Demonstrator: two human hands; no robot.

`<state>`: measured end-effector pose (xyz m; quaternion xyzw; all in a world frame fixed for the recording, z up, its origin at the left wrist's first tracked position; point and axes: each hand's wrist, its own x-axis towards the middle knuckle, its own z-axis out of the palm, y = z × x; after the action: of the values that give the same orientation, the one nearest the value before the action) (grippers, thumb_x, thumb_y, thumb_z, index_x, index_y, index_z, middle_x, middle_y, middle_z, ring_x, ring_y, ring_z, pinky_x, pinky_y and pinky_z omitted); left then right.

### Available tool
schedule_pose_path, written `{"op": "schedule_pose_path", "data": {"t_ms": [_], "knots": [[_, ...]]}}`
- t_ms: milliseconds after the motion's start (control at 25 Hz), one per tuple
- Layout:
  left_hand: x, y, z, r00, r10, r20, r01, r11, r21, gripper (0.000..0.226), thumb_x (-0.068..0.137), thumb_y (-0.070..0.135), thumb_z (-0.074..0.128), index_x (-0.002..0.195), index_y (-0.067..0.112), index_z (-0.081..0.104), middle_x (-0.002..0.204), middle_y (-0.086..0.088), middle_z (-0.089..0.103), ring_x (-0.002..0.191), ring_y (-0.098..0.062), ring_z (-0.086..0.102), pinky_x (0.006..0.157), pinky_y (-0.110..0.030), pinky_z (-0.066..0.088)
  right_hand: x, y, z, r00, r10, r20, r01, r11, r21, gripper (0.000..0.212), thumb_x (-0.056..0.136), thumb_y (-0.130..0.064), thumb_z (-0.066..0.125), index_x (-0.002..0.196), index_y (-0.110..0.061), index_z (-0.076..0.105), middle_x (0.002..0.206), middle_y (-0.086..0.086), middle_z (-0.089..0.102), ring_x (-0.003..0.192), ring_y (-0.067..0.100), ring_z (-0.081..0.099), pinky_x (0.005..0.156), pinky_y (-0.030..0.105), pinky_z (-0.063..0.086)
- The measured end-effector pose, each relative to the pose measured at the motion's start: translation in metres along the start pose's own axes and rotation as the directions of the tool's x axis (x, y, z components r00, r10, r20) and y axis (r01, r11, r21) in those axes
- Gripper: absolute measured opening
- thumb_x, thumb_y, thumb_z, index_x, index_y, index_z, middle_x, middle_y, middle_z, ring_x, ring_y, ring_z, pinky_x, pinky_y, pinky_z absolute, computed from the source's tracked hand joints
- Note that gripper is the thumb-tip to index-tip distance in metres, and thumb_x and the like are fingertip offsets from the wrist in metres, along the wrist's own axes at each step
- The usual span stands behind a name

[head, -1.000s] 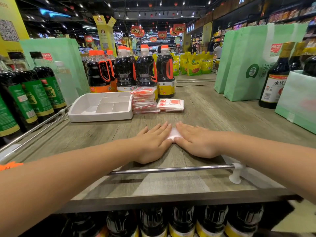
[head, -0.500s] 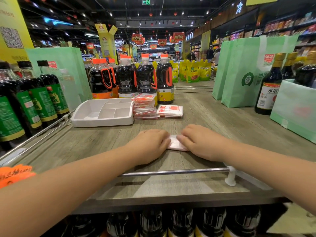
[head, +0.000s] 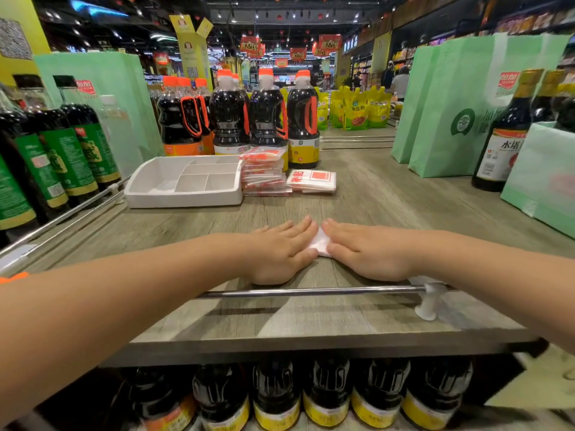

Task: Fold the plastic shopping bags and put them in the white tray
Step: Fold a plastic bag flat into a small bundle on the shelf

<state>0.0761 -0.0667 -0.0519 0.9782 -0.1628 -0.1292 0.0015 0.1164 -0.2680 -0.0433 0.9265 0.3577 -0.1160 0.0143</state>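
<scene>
Two hands share the job: left hand [head: 281, 250] and right hand [head: 367, 250], fingers [head: 298, 228] straight, press the folded plastic bag [head: 320, 242] on the bench [head: 373, 206]. Firm, even pressure should set its creases before it goes to the white tray [head: 186, 199].

The left hand [head: 280, 251] and the right hand [head: 370, 253] lie flat, palms down, fingers straight and close together (thumbs on the inner sides, toward each other). Their fingertips angle inward and nearly meet. The left forearm [head: 140, 293] and right forearm [head: 485, 272], both bare, stretch forward from the lower corners.
</scene>
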Motion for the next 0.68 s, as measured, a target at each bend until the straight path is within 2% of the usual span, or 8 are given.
{"op": "schedule_pose_path", "data": {"t_ms": [240,320,360,400,440,480,560,680], "knots": [[-0.008,0.003,-0.001,1.000,0.005,0.007,-0.005,1.000,0.001,0.061,0.104,0.055,0.011,0.156,0.033,-0.013,0.163,0.013,-0.019,0.152,-0.012,-0.009,0.125,-0.047,0.001,-0.005,0.000,0.003,1.000,-0.006,-0.013,0.006,1.000,0.016,0.063,0.106,-0.050,0.020,0.160,-0.021,0.004,0.167,-0.005,-0.002,0.153,0.008,0.004,0.125,0.031,0.006],[-0.008,0.001,0.002,1.000,0.007,-0.023,-0.007,1.000,-0.010,0.060,0.104,0.055,0.011,0.157,0.034,-0.009,0.164,0.014,-0.015,0.153,-0.012,-0.006,0.125,-0.047,0.003,-0.008,-0.002,0.003,0.998,-0.011,-0.058,0.013,0.999,0.032,0.060,0.105,-0.051,0.024,0.159,-0.025,0.021,0.166,-0.007,0.010,0.151,0.011,0.019,0.124,0.034,0.016],[-0.007,0.000,0.004,0.999,0.009,-0.054,-0.010,1.000,-0.021,0.060,0.104,0.055,0.013,0.157,0.035,-0.005,0.165,0.015,-0.012,0.153,-0.012,-0.004,0.125,-0.047,0.004,-0.009,-0.002,0.003,0.995,-0.012,-0.101,0.016,0.999,0.044,0.055,0.104,-0.054,0.028,0.153,-0.029,0.037,0.163,-0.008,0.024,0.145,0.014,0.034,0.120,0.037,0.027],[-0.006,-0.001,0.006,0.996,0.012,-0.090,-0.015,0.999,-0.037,0.058,0.104,0.055,0.014,0.158,0.037,0.000,0.165,0.015,-0.007,0.153,-0.013,0.000,0.125,-0.047,0.005,-0.010,-0.001,0.003,0.988,-0.005,-0.154,0.014,0.998,0.061,0.050,0.101,-0.057,0.033,0.141,-0.033,0.053,0.154,-0.008,0.044,0.132,0.014,0.050,0.112,0.038,0.039],[-0.005,-0.002,0.007,0.992,0.011,-0.130,-0.018,0.999,-0.051,0.056,0.104,0.055,0.017,0.158,0.040,0.005,0.166,0.016,-0.001,0.153,-0.013,0.004,0.124,-0.046,0.006,-0.012,-0.001,0.003,0.977,0.010,-0.212,0.008,0.997,0.081,0.046,0.098,-0.061,0.038,0.126,-0.034,0.064,0.134,-0.008,0.061,0.114,0.013,0.060,0.100,0.039,0.048],[-0.003,-0.003,0.007,0.985,0.000,-0.172,-0.010,0.998,-0.058,0.054,0.105,0.054,0.020,0.157,0.042,0.011,0.166,0.014,0.006,0.153,-0.015,0.009,0.123,-0.045,0.009,-0.013,-0.002,0.002,0.963,0.023,-0.268,0.002,0.996,0.095,0.044,0.095,-0.064,0.043,0.113,-0.034,0.069,0.112,-0.008,0.069,0.097,0.011,0.063,0.090,0.039,0.052],[0.002,-0.007,0.006,0.954,-0.032,-0.298,0.008,0.997,-0.082,0.048,0.106,0.046,0.031,0.154,0.041,0.028,0.163,0.008,0.025,0.148,-0.021,0.025,0.120,-0.045,0.021,-0.016,-0.005,0.001,0.936,0.048,-0.350,-0.006,0.993,0.120,0.042,0.090,-0.066,0.052,0.105,-0.032,0.073,0.094,-0.009,0.066,0.085,0.008,0.060,0.080,0.035,0.053],[0.004,-0.009,0.003,0.895,-0.051,-0.443,-0.031,0.984,-0.176,0.038,0.104,0.031,0.043,0.141,0.029,0.054,0.142,0.003,0.052,0.131,-0.019,0.047,0.108,-0.032,0.037,-0.021,-0.008,-0.001,0.918,0.051,-0.393,0.032,0.979,0.203,0.031,0.090,-0.056,0.061,0.101,-0.029,0.073,0.094,-0.012,0.063,0.084,0.003,0.058,0.073,0.021,0.047]]}}
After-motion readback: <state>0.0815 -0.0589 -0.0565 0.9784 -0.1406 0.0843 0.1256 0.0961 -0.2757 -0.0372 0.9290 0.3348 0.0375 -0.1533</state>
